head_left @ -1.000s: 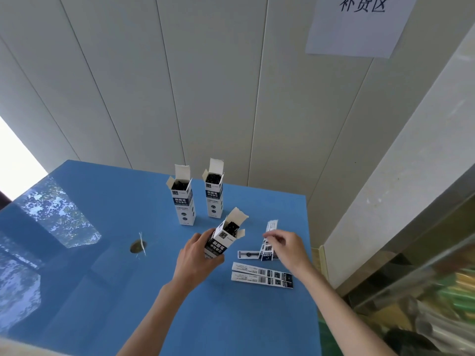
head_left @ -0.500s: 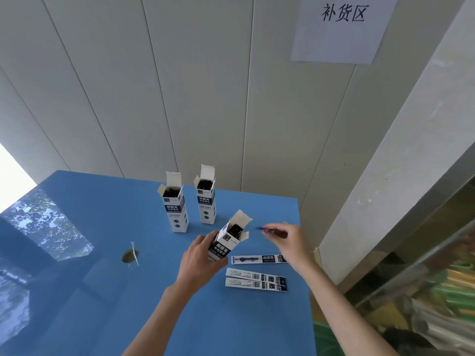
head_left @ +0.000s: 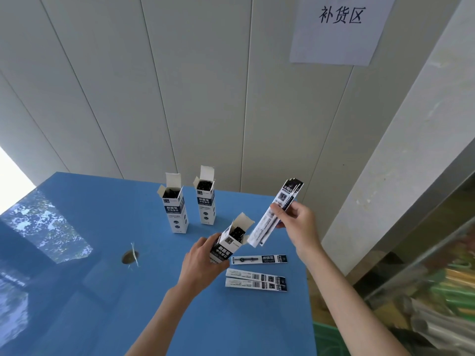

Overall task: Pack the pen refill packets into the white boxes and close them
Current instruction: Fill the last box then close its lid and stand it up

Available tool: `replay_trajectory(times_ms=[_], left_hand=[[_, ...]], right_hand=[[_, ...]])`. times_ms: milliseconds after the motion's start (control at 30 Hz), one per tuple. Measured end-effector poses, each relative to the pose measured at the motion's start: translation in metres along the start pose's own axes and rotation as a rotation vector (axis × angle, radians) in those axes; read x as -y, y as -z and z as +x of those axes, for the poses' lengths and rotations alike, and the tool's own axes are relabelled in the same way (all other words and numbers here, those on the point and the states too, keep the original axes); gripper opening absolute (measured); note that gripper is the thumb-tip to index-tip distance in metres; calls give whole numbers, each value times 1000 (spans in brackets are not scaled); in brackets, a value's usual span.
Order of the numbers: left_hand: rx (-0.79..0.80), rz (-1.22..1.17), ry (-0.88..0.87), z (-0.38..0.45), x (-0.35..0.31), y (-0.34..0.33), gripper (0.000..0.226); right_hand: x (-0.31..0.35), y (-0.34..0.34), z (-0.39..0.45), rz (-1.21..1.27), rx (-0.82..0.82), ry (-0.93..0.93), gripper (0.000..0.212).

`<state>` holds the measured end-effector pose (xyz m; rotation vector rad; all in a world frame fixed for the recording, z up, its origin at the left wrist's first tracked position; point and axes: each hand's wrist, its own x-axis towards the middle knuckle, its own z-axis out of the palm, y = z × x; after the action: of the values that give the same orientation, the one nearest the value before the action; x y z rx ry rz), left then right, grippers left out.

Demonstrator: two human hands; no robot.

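My left hand grips a white box with its top flap open, tilted to the right above the blue table. My right hand pinches a bunch of pen refill packets held slanted in the air, their lower end just right of the box's mouth. Three more refill packets lie flat on the table: one below the held box and two side by side nearer me. Two other white boxes stand upright at the back with flaps open and dark refills inside.
A round hole with a white tie sits in the table left of my left hand. The table's right edge runs close to the packets. A white wall with a paper sign rises behind; shelves with wrapped goods stand at the right.
My right hand has lifted the refill packets off the table and turned them up on end beside the open mouth of the held box. My left hand has kept its hold on the box.
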<state>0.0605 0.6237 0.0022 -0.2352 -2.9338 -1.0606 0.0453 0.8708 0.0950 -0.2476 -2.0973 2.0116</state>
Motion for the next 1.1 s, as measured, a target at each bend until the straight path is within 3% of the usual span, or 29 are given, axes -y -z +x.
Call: replay_trajectory(times_ms=[333,667,833,1100], left_hand=[[-32,-46,-60,-9,-6,-1,66],[-78,-65,-77,-12,-9,3,66],[-71,-35,-87,-10,-9,3,68],[-64,-26,-52,-13,-2,4,70]], right_hand=[[6,-20,-10,11,-5,86,13],[2,-37,-19,-11,-97,47,17],[-2,-44,-24,-10,-46,-16,16],[1,-37,-20,-43,177,-155,20]])
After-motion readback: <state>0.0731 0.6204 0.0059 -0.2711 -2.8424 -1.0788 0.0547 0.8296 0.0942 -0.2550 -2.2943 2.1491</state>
